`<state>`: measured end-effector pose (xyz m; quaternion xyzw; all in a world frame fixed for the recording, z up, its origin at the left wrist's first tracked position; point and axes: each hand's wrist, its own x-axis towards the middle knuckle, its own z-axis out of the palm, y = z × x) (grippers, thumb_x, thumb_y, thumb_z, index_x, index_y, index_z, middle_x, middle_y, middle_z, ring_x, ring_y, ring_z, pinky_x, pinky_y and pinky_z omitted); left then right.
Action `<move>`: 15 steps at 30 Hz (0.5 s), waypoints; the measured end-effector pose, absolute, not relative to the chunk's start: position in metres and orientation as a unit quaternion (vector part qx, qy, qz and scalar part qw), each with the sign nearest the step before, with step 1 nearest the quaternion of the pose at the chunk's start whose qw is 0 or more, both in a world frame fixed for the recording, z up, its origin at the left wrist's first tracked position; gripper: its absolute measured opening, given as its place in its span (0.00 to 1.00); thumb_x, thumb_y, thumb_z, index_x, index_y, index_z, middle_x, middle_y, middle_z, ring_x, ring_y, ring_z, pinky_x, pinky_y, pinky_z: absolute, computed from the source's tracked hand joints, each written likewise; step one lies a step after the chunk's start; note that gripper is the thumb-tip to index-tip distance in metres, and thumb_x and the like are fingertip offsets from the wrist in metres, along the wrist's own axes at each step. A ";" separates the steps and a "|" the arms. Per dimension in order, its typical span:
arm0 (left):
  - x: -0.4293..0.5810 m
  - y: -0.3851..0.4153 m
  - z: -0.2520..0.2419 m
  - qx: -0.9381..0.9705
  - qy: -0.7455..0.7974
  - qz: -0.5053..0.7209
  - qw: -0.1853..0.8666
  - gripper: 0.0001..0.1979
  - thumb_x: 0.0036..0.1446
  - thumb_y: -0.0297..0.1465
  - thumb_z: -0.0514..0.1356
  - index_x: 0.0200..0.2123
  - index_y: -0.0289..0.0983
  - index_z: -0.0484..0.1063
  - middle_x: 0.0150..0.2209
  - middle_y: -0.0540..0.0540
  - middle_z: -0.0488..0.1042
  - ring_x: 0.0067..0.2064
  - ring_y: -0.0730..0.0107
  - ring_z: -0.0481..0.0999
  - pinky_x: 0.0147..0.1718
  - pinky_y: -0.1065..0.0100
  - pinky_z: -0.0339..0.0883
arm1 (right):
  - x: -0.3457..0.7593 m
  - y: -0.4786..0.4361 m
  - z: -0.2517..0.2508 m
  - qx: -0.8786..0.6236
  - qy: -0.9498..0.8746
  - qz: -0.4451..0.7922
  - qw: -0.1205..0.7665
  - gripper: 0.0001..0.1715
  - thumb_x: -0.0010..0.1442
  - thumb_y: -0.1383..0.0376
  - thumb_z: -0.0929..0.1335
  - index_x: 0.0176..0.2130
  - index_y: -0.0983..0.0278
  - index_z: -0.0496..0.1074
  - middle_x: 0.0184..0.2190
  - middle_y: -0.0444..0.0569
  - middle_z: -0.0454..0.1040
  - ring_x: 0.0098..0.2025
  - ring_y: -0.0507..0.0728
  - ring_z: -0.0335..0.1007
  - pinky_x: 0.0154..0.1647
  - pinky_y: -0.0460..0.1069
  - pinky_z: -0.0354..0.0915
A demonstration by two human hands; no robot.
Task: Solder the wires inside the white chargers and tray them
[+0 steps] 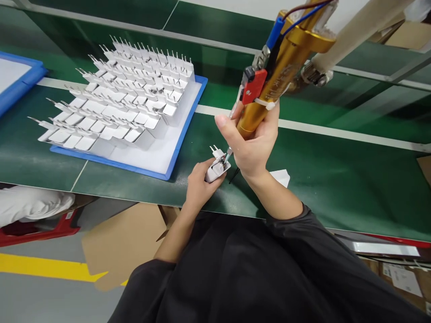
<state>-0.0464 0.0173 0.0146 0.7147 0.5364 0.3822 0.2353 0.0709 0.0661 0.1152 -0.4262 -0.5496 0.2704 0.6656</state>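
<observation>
Your left hand [198,183] grips the open white plug housing [213,174] while your right hand [253,152] clasps the gold cylindrical tool [276,72], its tip [228,155] at the housing's open face.

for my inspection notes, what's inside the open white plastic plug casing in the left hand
Small dark parts show inside the white plastic plug casing, near the pale teal tip of the gold metal cylindrical tool. Casing walls and those parts hide the bottom.

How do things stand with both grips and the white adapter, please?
Left grip holding white adapter. Right grip around gold tool, tip at the adapter's opening, contact unclear. Blue-rimmed tray off left, apart from both grips.
</observation>
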 end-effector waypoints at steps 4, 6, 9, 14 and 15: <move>-0.050 0.018 0.020 0.710 0.528 0.401 0.236 0.20 0.53 0.35 0.66 0.50 0.40 0.72 0.42 0.47 0.79 0.40 0.67 0.77 0.42 0.67 0.71 | 0.070 0.063 0.116 -0.432 -0.567 0.230 0.663 0.27 0.58 0.47 0.68 0.47 0.55 0.55 0.40 0.45 0.69 0.44 0.55 0.75 0.37 0.51 0.76; -0.052 0.018 0.022 0.709 0.532 0.398 0.235 0.20 0.53 0.36 0.66 0.49 0.40 0.72 0.41 0.47 0.79 0.40 0.67 0.77 0.42 0.66 0.71 | 0.069 0.060 0.117 -0.435 -0.570 0.240 0.654 0.27 0.58 0.47 0.69 0.48 0.55 0.55 0.39 0.45 0.70 0.44 0.55 0.76 0.39 0.52 0.76; -0.053 0.019 0.024 0.709 0.538 0.395 0.230 0.20 0.52 0.36 0.67 0.49 0.40 0.73 0.39 0.47 0.78 0.40 0.66 0.77 0.42 0.66 0.71 | 0.068 0.056 0.117 -0.435 -0.566 0.259 0.651 0.26 0.58 0.48 0.69 0.48 0.55 0.56 0.38 0.44 0.71 0.45 0.56 0.76 0.41 0.53 0.77; -0.054 0.019 0.032 0.717 0.530 0.395 0.221 0.19 0.52 0.36 0.66 0.48 0.40 0.74 0.38 0.48 0.79 0.39 0.68 0.77 0.41 0.67 0.71 | 0.069 0.056 0.115 -0.436 -0.566 0.252 0.653 0.24 0.59 0.47 0.67 0.47 0.55 0.56 0.41 0.46 0.72 0.46 0.56 0.75 0.40 0.53 0.76; -0.054 0.020 0.033 0.719 0.530 0.393 0.220 0.19 0.52 0.36 0.66 0.48 0.40 0.74 0.39 0.47 0.79 0.39 0.67 0.78 0.41 0.67 0.71 | 0.070 0.056 0.114 -0.438 -0.566 0.253 0.652 0.24 0.60 0.46 0.65 0.48 0.55 0.56 0.41 0.46 0.72 0.45 0.56 0.75 0.39 0.53 0.76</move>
